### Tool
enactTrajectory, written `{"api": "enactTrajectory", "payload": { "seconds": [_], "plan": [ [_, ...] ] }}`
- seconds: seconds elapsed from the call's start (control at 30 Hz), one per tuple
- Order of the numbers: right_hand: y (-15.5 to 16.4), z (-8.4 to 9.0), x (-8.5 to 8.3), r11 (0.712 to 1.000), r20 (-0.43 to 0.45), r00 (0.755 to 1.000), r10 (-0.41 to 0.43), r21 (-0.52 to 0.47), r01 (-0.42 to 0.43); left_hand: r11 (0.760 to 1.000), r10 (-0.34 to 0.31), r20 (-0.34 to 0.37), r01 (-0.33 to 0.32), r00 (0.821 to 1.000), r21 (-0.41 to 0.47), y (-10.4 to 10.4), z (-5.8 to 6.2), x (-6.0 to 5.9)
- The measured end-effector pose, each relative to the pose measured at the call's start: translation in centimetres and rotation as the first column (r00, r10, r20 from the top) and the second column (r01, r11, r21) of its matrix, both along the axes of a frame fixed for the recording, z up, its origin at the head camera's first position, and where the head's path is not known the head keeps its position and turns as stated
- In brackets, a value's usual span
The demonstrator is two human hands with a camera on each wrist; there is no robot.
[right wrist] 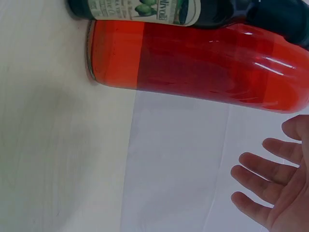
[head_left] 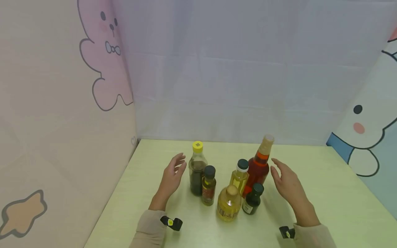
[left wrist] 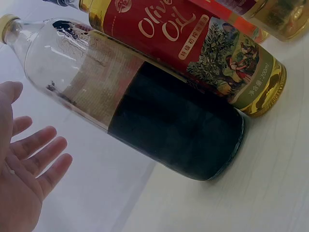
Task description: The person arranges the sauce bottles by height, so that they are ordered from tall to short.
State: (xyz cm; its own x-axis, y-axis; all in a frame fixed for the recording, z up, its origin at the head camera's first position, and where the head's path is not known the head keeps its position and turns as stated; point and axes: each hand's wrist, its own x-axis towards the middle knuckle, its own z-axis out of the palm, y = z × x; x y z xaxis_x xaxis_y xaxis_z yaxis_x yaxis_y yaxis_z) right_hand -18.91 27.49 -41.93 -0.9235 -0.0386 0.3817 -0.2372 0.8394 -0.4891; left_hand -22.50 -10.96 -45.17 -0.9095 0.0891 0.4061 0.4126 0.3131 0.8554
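Pale wood-grained table, lilac-grey cloth backdrop, six bottles clustered between left hand and right hand, both spread, apart from them, one tall yellow-capped bottle of dark liquid, one slim black-capped olive-oil bottle, two golden-yellow bottles, one small dark-green bottle, one tall red bottle partly hidden behind neighbours.

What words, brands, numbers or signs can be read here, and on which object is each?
"Olive Oil": red-labelled bottle.
"特级初榨橄榄油": same bottle, narrow strip, small print.
"净含量:200ml": same bottle, near its base.
"voil", apparently, the rest unclear: dark green bottle.
Too small or blurred to read: print on the yellow-capped bottle and round yellow bottle.
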Motion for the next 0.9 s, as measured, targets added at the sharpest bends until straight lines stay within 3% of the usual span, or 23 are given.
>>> {"api": "enactTrajectory", "payload": {
  "seconds": [0.2, 0.53, 0.7, 0.9],
  "plan": [
    [-0.6, 0.8, 0.4, 0.999, -0.040, 0.999, -0.023, -0.041, 0.022, 0.999, -0.047, -0.058, 0.048, 0.997, 0.010, 0.9, 3.0, 2.0],
    [-1.2, 1.4, 0.4, 0.987, -0.225, 0.974, -0.001, -0.159, -0.036, 0.991, -0.117, -0.094, 0.122, 0.989, 0.051, 1.8, 3.8, 2.3],
    [-1.6, 1.9, 0.4, 0.980, -0.247, 0.969, 0.012, -0.190, -0.061, 0.990, -0.123, -0.095, 0.129, 0.988, 0.058, 2.3, 4.1, 2.3],
    [-2.0, 2.7, 0.5, 0.972, -0.251, 0.967, 0.035, -0.217, -0.091, 0.989, -0.131, -0.156, 0.140, 0.979, 0.049, 2.7, 4.1, 2.1]
  ]
}}
